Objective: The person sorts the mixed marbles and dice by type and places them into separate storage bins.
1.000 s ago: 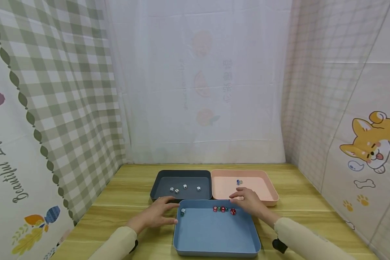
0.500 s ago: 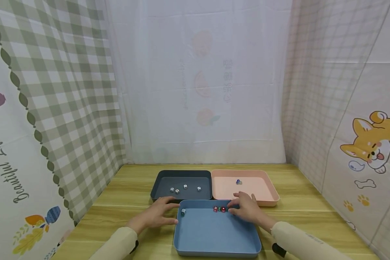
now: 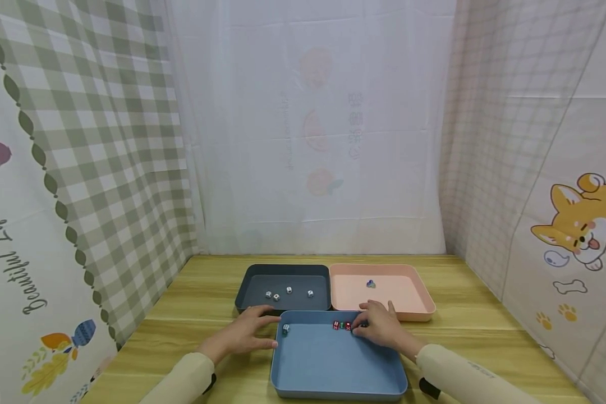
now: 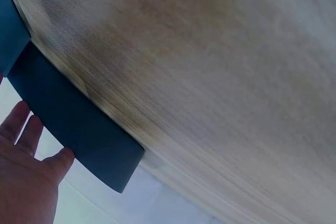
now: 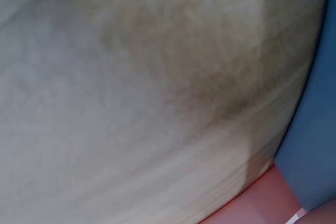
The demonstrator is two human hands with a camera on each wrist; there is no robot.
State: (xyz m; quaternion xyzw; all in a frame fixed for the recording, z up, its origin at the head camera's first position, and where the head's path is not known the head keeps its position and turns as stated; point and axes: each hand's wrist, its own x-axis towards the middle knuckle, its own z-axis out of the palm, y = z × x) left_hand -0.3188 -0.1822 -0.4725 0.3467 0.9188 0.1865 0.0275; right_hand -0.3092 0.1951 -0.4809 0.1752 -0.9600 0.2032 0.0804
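Note:
In the head view a blue tray lies between my hands. My left hand rests against its left side, fingers spread; thumb and fingertips touch the tray's outer wall in the left wrist view. A white-and-green die sits in the back left corner. Over the back right corner my right hand reaches in, thumb and forefinger bent close together beside a red die. These fingers hide whatever lies beneath them, so a pinch cannot be confirmed. Another red die and a green die stand further left.
Behind the blue tray stand a dark tray with several white dice, and a pink tray with small bluish, partly clear pieces. All rest on a wood-patterned table, with curtains around it.
My right hand has come from the pink tray's front edge down into the blue tray's back right corner, covering the rightmost red die. My left hand stays put.

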